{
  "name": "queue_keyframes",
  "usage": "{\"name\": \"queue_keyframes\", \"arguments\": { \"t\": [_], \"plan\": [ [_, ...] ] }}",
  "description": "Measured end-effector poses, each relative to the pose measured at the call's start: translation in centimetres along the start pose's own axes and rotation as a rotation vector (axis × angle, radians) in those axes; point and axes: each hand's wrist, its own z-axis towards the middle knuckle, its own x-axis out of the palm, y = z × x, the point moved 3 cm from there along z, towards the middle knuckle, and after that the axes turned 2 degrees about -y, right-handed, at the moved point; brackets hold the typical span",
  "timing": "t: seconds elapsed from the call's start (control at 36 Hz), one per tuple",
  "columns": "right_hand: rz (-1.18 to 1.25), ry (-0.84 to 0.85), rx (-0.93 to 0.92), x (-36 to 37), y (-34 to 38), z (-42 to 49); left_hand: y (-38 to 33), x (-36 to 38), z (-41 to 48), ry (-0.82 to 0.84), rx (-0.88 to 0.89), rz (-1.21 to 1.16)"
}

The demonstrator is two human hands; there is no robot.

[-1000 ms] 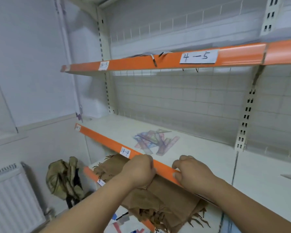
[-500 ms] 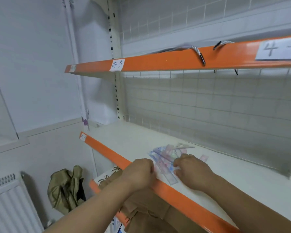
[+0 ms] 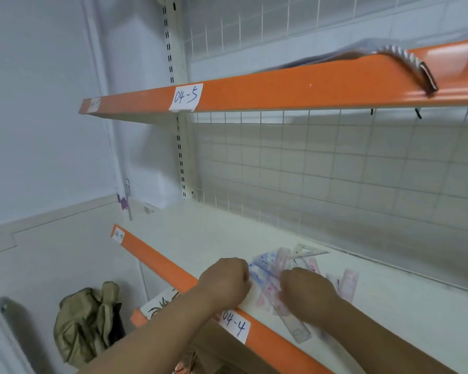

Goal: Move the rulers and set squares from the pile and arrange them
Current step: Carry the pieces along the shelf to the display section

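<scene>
So the pile of rulers and set squares (image 3: 274, 265) sits on the white shelf (image 3: 200, 238), near its orange front edge, just behind the 04-4 label (image 3: 234, 326); the left hand (image 3: 224, 282) is curled up knuckles-out at the pile's left edge, and I honestly can't tell if it's pinching anything; the right hand (image 3: 307, 296) lies on top of the pile's right part, fingers bent down onto the rulers, grip unclear too; one clear ruler (image 3: 295, 329) pokes out toward the edge under the right wrist; a pink ruler (image 3: 349, 284) lies just right of that hand.
</scene>
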Motion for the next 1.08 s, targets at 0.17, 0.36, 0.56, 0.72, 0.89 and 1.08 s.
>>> {"name": "queue_keyframes", "arguments": {
  "t": [0.17,0.36,0.56,0.72,0.89,1.08],
  "plan": [
    [-0.077,0.003,0.193,-0.8,-3.0,0.6,0.3,0.3,2.2,0.060,0.088,-0.002],
    [-0.027,-0.022,0.535,-1.2,-8.2,-1.7,-1.7,1.4,4.3,0.126,0.212,-0.038],
    [0.070,-0.037,0.687,-0.6,-9.0,-3.2,-3.8,2.7,5.0,0.165,0.301,-0.046],
    [0.125,0.001,0.733,-0.4,-8.3,-2.8,-4.8,3.3,5.8,0.159,0.310,-0.038],
    [0.134,0.077,0.742,-0.2,-8.3,-2.3,-5.3,3.6,6.4,0.157,0.315,-0.023],
    [0.241,-0.002,0.755,-0.9,-8.7,-2.4,-5.9,3.7,6.5,0.189,0.337,-0.027]
  ]
}}
